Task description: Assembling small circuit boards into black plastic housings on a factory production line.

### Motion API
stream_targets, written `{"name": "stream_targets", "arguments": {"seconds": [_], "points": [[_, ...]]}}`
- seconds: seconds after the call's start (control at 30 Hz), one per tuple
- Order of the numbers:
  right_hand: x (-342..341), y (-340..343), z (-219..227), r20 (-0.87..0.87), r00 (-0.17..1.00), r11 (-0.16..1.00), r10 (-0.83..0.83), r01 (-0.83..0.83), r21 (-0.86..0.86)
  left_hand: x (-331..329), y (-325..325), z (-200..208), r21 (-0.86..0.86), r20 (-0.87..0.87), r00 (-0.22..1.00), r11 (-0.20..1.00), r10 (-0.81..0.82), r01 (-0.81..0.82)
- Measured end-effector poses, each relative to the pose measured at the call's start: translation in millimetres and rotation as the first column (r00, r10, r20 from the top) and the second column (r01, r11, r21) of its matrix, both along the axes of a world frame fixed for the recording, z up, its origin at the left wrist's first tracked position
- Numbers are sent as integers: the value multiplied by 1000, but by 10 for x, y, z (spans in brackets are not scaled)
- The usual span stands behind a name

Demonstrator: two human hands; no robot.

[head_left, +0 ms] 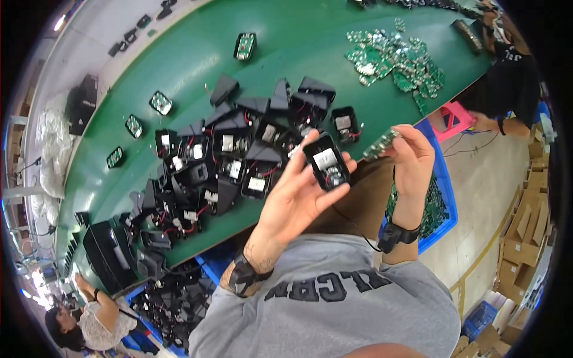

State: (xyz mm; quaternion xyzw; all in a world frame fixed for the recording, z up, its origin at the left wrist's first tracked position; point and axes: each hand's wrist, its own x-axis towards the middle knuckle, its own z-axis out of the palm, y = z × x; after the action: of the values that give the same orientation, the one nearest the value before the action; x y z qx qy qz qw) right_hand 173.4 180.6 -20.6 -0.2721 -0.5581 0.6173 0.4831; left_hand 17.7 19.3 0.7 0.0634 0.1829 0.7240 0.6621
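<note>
My left hand [292, 194] is wrapped round a black plastic housing [326, 161], its open side facing up. Inside the housing sit a white block and some small parts with wires. Between the thumb and fingers of my right hand [413, 156] is a green circuit board [382, 144], held tilted just to the right of the housing. On the green table to the left lies a heap of similar black housings [227, 143] with white blocks and red wires. One more housing [345, 123] rests on the table just behind my left hand.
A pile of green circuit boards [391, 59] covers the back right of the table [179, 71]. Several filled housings [245, 46] stand apart on it. Blue crates [450, 224] with boards and black parts flank me. Other people are at the far right and lower left [98, 316].
</note>
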Motion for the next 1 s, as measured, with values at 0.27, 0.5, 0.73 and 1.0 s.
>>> {"name": "stream_targets", "arguments": {"seconds": [0.27,0.5,0.73,1.0], "points": [[50,-452,70,-70,948,950,312,-308,56,-48,-80,-35,-63,-156,987,996,47,-58],[-111,-462,72,-127,952,957,277,-286,-56,17,-128,-56,-81,-197,980,996,11,-27],[-172,-483,124,-23,965,958,262,-263,-113,6,-141,-52,-122,-253,967,993,-38,7],[-153,-407,131,44,954,944,297,-286,-166,22,-133,-30,-145,-278,960,989,-17,-24]]}}
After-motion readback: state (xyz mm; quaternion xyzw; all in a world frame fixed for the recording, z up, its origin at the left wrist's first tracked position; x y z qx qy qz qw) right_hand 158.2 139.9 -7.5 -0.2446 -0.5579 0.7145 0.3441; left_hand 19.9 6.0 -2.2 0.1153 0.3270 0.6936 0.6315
